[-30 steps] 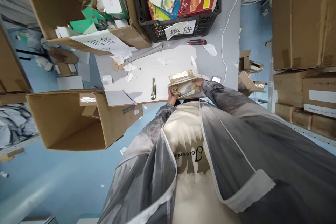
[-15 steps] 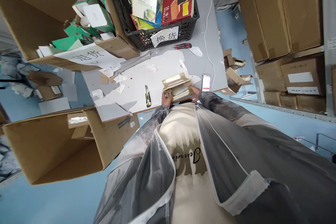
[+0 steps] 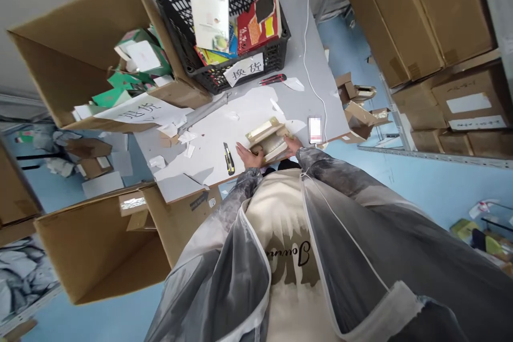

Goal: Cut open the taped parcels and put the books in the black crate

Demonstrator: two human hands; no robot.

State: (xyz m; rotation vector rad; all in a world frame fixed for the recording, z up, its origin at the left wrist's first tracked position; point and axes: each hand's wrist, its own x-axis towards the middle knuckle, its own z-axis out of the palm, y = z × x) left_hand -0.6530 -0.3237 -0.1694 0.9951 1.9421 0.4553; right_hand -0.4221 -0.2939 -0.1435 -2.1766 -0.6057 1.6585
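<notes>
A small opened cardboard box (image 3: 264, 129) with a flap raised lies at the table's front edge, close to my body. Inside it is a pale item (image 3: 276, 145), too small to identify. My left hand (image 3: 250, 157) rests at the box's left side, fingers stretched out to the left and the thumb near the opening. On the other side, my right hand (image 3: 293, 146) grips the box's right end, its fingers closed over the edge. Left of my left hand lies a yellow-and-black utility knife (image 3: 228, 159). A phone (image 3: 315, 130) with a lit screen lies right of my right hand.
A black plastic crate (image 3: 224, 76) of books stands at the back beside a large carton (image 3: 188, 93) of green-and-white boxes. A red utility knife (image 3: 273, 79), paper scraps (image 3: 188, 137) and a white cable (image 3: 306, 37) lie on the table. Another large carton (image 3: 120, 256) sits lower left.
My left hand has shifted from holding the box's left edge to lying with fingers spread outward. My right hand still holds the right end. The camera view has tilted slightly.
</notes>
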